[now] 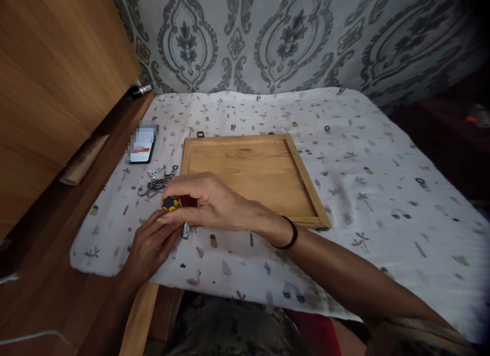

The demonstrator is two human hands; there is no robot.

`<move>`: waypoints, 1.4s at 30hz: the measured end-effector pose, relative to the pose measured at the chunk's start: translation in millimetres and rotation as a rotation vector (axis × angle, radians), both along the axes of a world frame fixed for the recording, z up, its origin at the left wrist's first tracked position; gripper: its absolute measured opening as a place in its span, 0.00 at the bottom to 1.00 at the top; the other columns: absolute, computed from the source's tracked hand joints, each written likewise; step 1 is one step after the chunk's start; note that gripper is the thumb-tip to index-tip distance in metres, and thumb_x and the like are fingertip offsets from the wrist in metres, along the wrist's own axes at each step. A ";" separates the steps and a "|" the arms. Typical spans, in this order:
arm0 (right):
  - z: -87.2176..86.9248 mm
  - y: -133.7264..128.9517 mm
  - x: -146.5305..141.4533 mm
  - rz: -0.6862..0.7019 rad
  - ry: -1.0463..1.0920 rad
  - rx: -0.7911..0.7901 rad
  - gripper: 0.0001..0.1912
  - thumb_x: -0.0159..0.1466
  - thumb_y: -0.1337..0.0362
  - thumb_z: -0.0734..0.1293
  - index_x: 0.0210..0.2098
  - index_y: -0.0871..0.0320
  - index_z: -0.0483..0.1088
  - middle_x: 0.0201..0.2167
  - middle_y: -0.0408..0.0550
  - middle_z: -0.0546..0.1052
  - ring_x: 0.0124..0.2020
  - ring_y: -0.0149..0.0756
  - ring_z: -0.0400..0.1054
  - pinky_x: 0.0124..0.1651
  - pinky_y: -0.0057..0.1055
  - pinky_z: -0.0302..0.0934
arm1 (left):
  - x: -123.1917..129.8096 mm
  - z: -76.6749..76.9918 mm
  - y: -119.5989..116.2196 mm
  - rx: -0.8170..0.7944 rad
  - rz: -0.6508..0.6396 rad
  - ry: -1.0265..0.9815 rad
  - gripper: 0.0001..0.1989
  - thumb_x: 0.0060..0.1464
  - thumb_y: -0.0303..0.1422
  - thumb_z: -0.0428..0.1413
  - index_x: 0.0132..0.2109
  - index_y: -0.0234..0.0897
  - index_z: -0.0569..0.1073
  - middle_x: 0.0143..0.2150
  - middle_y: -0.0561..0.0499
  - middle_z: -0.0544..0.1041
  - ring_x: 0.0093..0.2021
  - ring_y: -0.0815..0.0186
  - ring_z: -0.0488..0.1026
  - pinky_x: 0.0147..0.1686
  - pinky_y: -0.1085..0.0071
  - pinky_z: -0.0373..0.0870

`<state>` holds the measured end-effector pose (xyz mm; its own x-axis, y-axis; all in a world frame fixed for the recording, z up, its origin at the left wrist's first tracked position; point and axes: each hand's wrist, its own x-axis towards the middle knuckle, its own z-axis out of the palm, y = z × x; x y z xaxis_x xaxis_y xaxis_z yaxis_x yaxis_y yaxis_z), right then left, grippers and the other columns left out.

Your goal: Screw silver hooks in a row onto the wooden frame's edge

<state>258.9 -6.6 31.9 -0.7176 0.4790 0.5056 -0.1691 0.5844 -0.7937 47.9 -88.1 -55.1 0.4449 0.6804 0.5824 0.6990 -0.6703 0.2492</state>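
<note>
A yellow and black screwdriver handle (170,204) shows between the fingers of my right hand (206,200), which is wrapped round it. My left hand (153,238) is pressed close below, its fingers together by the handle; what they hold is hidden. Under the hands, a small shiny metal piece (186,230) is partly visible. A shallow wooden frame with a board inside (245,167) lies flat on the cloth beyond my right wrist. Several small metal pieces (158,183) lie in a pile just beyond my hands, left of the frame.
A phone (142,144) lies at the left on the printed white cloth (344,162). A wooden cabinet (57,65) rises at the left, with a rolled brown object (84,161) beside it. Patterned fabric (237,39) stands behind the table.
</note>
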 end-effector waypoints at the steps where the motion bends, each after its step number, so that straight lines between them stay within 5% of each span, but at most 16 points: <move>1: -1.7 -1.5 -2.5 -0.044 0.001 0.014 0.17 0.73 0.53 0.66 0.32 0.57 0.65 0.29 0.39 0.67 0.33 0.29 0.62 0.38 0.27 0.57 | -0.2 -0.5 0.1 -0.003 0.003 0.001 0.09 0.68 0.27 0.55 0.46 0.36 0.80 0.41 0.45 0.82 0.45 0.59 0.80 0.47 0.65 0.79; 5: -1.9 -5.4 -6.2 -0.131 -0.049 0.015 0.18 0.73 0.52 0.65 0.32 0.56 0.62 0.29 0.39 0.66 0.33 0.29 0.62 0.37 0.27 0.55 | -0.7 -2.5 0.3 -0.008 0.005 -0.016 0.09 0.67 0.27 0.55 0.46 0.36 0.81 0.41 0.44 0.82 0.44 0.59 0.80 0.44 0.66 0.80; 12: 8.5 2.2 8.6 0.115 -0.145 -0.069 0.19 0.74 0.52 0.63 0.31 0.56 0.61 0.29 0.39 0.65 0.32 0.30 0.60 0.36 0.28 0.54 | 1.1 -0.1 0.4 0.040 -0.004 0.011 0.08 0.68 0.28 0.55 0.46 0.37 0.79 0.38 0.47 0.83 0.40 0.60 0.79 0.46 0.63 0.79; 20: -9.9 -4.9 -3.9 -0.087 -0.020 -0.007 0.24 0.72 0.46 0.64 0.28 0.54 0.55 0.26 0.37 0.60 0.29 0.29 0.56 0.33 0.29 0.51 | 2.0 1.7 -0.5 -0.002 0.017 0.008 0.09 0.68 0.27 0.54 0.42 0.38 0.79 0.35 0.48 0.80 0.38 0.60 0.77 0.36 0.67 0.76; 26: 4.7 2.0 4.3 0.049 -0.136 -0.069 0.13 0.72 0.52 0.66 0.40 0.56 0.67 0.37 0.43 0.73 0.35 0.30 0.63 0.38 0.27 0.57 | 0.6 0.3 -1.4 -0.025 0.009 0.002 0.09 0.68 0.27 0.55 0.48 0.37 0.80 0.44 0.45 0.82 0.49 0.57 0.79 0.50 0.62 0.79; 29: 5.9 2.0 5.1 0.087 -0.126 -0.078 0.15 0.74 0.53 0.63 0.38 0.57 0.68 0.35 0.43 0.73 0.36 0.31 0.64 0.39 0.27 0.59 | 0.2 0.2 -1.5 -0.017 0.014 0.009 0.11 0.68 0.27 0.55 0.51 0.38 0.79 0.45 0.45 0.83 0.47 0.58 0.79 0.49 0.62 0.80; 37: -6.3 -14.0 -5.8 -0.176 -0.034 -0.099 0.21 0.73 0.48 0.64 0.29 0.55 0.61 0.26 0.38 0.64 0.30 0.30 0.59 0.33 0.28 0.54 | 0.3 -0.6 -1.8 -0.047 -0.005 -0.017 0.11 0.66 0.24 0.55 0.51 0.39 0.79 0.46 0.45 0.83 0.47 0.58 0.79 0.47 0.63 0.79; 39: -0.1 -10.1 -1.7 -0.094 -0.063 -0.089 0.16 0.72 0.52 0.66 0.34 0.56 0.66 0.29 0.39 0.68 0.32 0.30 0.62 0.35 0.26 0.56 | -0.2 -1.5 -1.8 -0.038 0.010 -0.015 0.10 0.67 0.25 0.55 0.49 0.38 0.80 0.43 0.45 0.83 0.44 0.59 0.78 0.44 0.64 0.78; 42: 9.4 -1.7 5.9 0.100 -0.147 -0.103 0.12 0.74 0.58 0.66 0.52 0.58 0.70 0.45 0.46 0.77 0.37 0.29 0.67 0.38 0.25 0.60 | -1.3 -2.7 -2.1 -0.014 0.020 0.009 0.09 0.67 0.26 0.55 0.46 0.37 0.81 0.38 0.46 0.82 0.40 0.59 0.77 0.41 0.65 0.77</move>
<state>264.8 -8.3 41.4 -0.8269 0.4451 0.3437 -0.1000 0.4851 -0.8687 46.6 -90.2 -57.8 0.4364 0.6969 0.5691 0.7143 -0.6529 0.2519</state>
